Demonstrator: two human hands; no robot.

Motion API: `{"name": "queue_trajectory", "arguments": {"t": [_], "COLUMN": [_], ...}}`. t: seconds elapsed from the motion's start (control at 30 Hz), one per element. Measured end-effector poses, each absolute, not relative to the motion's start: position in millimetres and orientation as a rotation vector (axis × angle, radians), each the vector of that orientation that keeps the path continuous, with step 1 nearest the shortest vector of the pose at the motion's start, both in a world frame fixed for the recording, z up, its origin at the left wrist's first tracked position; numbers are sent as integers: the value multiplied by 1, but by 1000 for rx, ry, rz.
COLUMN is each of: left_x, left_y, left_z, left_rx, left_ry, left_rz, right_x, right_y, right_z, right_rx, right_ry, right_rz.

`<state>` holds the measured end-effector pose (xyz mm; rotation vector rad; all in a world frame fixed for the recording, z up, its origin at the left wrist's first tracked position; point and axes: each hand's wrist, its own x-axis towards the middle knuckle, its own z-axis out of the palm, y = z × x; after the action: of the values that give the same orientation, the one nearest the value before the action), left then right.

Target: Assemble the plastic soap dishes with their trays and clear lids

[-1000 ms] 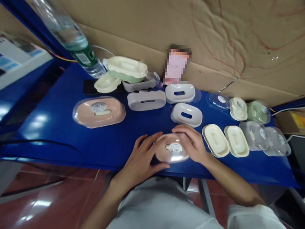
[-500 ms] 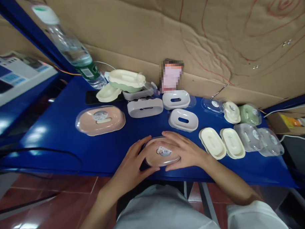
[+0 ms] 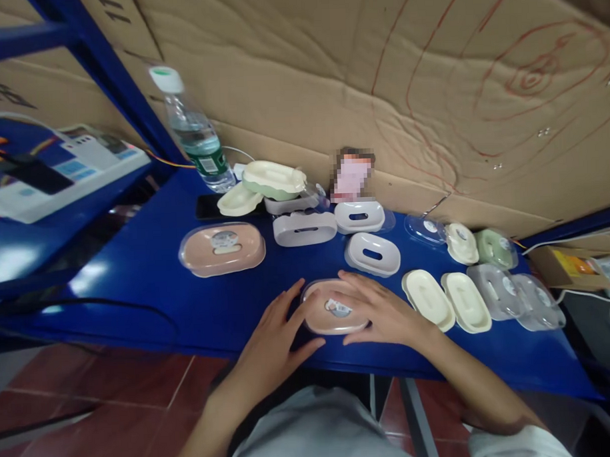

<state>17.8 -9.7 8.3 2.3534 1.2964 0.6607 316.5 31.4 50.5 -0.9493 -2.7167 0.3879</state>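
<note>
A pinkish-tan soap dish (image 3: 322,319) with a clear lid and a label on top lies on the blue table before me. My left hand (image 3: 278,329) is at its left end, fingers spread, the forefinger over the rim and the thumb apart from it. Around the right end my right hand (image 3: 385,314) has its fingers on the lid and its thumb at the near edge. A larger lidded pinkish-tan dish (image 3: 223,251) lies to the left. Behind my right hand is a white slotted dish (image 3: 372,254); two cream trays (image 3: 428,301) lie to its right.
Clear lids (image 3: 495,292) lie at the right, with a green dish (image 3: 494,248) behind. Stacked cream and green dishes (image 3: 273,179), a water bottle (image 3: 199,142) and a propped phone (image 3: 352,177) stand along the cardboard wall (image 3: 280,76). A black cable (image 3: 112,303) crosses the left side.
The whole view has shifted, so the table things appear lower and mostly further right. My left thumb and fingers have loosened from the dish; my right hand stays on it.
</note>
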Motion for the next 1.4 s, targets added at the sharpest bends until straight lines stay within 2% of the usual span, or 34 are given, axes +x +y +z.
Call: {"name": "queue_trajectory", "arguments": {"t": [0.17, 0.37, 0.5, 0.8, 0.97, 1.1, 1.4], "left_x": [31, 47, 47, 41, 36, 32, 35], "left_y": [-11, -12, -12, -7, -7, -10, -17], "left_z": [8, 15, 18, 15, 7, -2, -3], "left_rx": [2482, 2387, 2257, 2030, 2126, 2343, 2510], "left_ry": [1234, 1136, 1142, 1208, 1215, 1187, 1225], "left_rz": [689, 739, 703, 664, 675, 872, 1005], "right_x": [332, 349, 349, 337, 333, 332, 331], "right_y": [15, 3, 5, 5, 3, 2, 4], "right_z": [49, 26, 32, 49, 43, 40, 47], "right_rx": [-1081, -988, -1023, -1020, -1042, -1039, -1011], "right_ry": [-2768, -2579, -2588, -2655, -2686, -2769, -2692], "right_rz": [321, 292, 432, 515, 347, 181, 354]}}
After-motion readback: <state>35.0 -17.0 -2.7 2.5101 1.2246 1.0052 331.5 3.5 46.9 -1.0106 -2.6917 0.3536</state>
